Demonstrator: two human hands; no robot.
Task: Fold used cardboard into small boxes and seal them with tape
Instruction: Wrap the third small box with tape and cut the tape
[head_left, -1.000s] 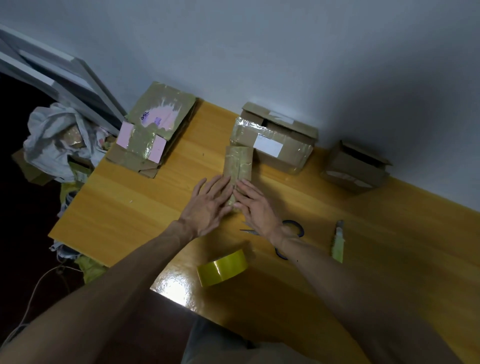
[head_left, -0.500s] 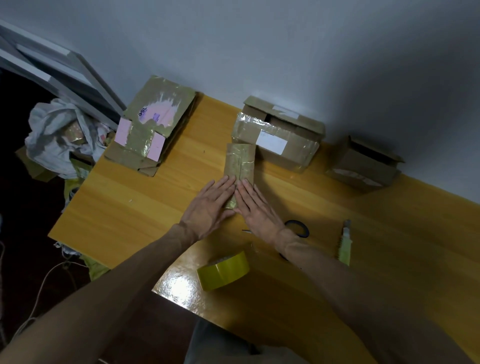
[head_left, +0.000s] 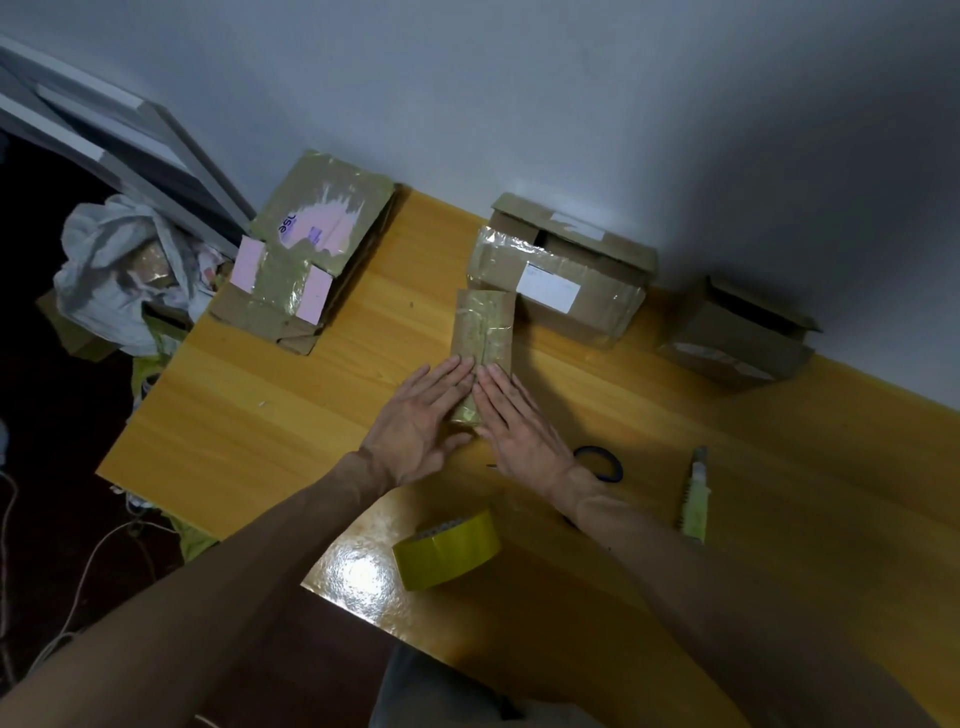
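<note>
A small narrow cardboard box (head_left: 484, 332), wrapped in glossy tape, lies lengthwise in the middle of the wooden table (head_left: 291, 415). My left hand (head_left: 418, 423) and my right hand (head_left: 519, 428) lie flat side by side with straight fingers, pressing on the near end of this box. Their palms cover its near end. A roll of yellow tape (head_left: 448, 550) rests on the table just in front of my wrists.
A taped box with a white label (head_left: 561, 280) stands right behind the small one, an open box (head_left: 737, 338) to the right, flattened cardboard with pink patches (head_left: 306, 249) at back left. Scissors (head_left: 602, 464) and a utility knife (head_left: 695, 496) lie right of my right wrist. Bags fill the floor left.
Both hands have slid forward along the small box, from spread slightly apart to lying close together on its near end. The box itself stays where it was.
</note>
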